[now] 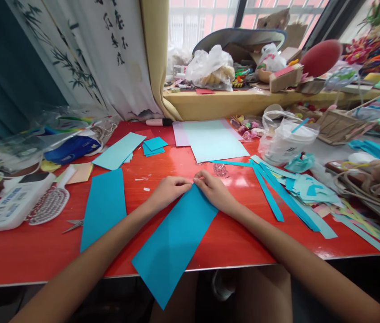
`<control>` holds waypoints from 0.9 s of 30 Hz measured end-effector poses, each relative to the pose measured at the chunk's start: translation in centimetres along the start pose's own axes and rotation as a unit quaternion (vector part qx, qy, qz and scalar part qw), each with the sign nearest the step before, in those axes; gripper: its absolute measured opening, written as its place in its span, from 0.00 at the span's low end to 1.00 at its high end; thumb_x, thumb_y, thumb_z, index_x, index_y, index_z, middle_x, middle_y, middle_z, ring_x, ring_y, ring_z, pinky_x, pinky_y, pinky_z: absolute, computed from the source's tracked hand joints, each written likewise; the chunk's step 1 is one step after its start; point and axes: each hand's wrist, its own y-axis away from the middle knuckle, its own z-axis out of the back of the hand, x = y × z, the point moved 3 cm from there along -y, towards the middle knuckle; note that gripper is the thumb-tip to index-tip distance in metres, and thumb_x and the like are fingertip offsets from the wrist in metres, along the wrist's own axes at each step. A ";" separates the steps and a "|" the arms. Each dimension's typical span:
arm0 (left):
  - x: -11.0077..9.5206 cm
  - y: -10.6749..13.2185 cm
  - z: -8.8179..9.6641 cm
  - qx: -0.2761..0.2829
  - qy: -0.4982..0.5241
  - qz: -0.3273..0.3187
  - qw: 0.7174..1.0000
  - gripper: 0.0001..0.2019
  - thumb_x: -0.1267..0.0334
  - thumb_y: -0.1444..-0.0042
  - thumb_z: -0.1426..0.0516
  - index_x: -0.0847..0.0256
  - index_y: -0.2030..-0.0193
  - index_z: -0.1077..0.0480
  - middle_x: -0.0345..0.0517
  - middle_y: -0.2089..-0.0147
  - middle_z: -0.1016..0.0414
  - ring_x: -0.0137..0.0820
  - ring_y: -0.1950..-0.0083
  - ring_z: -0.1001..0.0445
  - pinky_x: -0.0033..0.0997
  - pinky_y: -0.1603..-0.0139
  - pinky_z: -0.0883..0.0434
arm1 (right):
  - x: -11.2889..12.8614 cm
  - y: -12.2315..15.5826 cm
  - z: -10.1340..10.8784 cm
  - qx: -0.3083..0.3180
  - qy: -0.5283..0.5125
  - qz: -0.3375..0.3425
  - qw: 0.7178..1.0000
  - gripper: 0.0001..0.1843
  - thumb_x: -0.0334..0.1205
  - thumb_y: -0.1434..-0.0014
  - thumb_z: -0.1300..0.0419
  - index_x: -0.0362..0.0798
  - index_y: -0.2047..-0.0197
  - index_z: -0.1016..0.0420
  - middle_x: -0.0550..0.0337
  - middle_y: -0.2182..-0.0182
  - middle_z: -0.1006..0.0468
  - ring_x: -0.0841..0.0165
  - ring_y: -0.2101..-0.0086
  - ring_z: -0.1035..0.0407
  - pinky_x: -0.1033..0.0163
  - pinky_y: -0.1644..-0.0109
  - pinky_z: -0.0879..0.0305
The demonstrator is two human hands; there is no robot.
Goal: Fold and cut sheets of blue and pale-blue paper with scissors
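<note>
Across the front edge of the bench [240, 246], in the head view, we have the blue sheet [176, 240], its near end overhanging; our left hand [171, 190] and right hand [215, 190] pinch its far corner. We judge it light, flexible and easily creased, best held lightly by its edges.

Table [230, 242] across middle of frame. Sheet [176, 237] at centre, top corner at fingertips of left hand [171, 193] and right hand [214, 190], lower end past table's front edge. Second sheet [104, 206] left of it, on table; scissors [78, 222] at its left edge. Small squares [154, 145] behind, left of centre. Large sheets [218, 143] behind hands. Strips [286, 197] right, scraps [316, 188] beside them, tub [284, 146] behind. Windowsill [190, 107] upper right, behind table, bag [211, 67] on it. Curtain [129, 58] upper left.
</note>
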 end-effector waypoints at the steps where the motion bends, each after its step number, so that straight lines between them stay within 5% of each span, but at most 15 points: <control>1: 0.0 0.0 0.0 -0.007 -0.004 -0.002 1.000 0.13 0.57 0.49 0.48 0.62 0.69 0.27 0.41 0.70 0.27 0.30 0.68 0.31 0.26 0.68 0.36 | 0.1 0.1 -0.1 0.003 -0.002 -0.002 1.000 0.08 0.44 0.39 0.53 0.50 0.67 0.40 0.64 0.76 0.33 0.69 0.74 0.38 0.65 0.72 0.47; 15: 0.0 0.3 -0.7 -0.039 -0.036 -0.036 0.998 0.09 0.63 0.49 0.49 0.61 0.68 0.29 0.40 0.68 0.27 0.31 0.64 0.30 0.26 0.64 0.36 | 0.1 0.3 0.0 0.031 0.140 0.085 0.986 0.08 0.41 0.37 0.55 0.49 0.67 0.43 0.63 0.74 0.32 0.69 0.73 0.37 0.66 0.72 0.50; 27: -0.6 0.5 -1.0 -0.030 0.001 -0.027 0.999 0.04 0.67 0.55 0.49 0.62 0.78 0.36 0.37 0.76 0.35 0.27 0.71 0.36 0.25 0.71 0.39 | -0.1 0.0 0.9 -0.007 0.256 0.083 0.963 0.09 0.41 0.37 0.58 0.50 0.65 0.41 0.59 0.70 0.27 0.65 0.75 0.37 0.64 0.75 0.57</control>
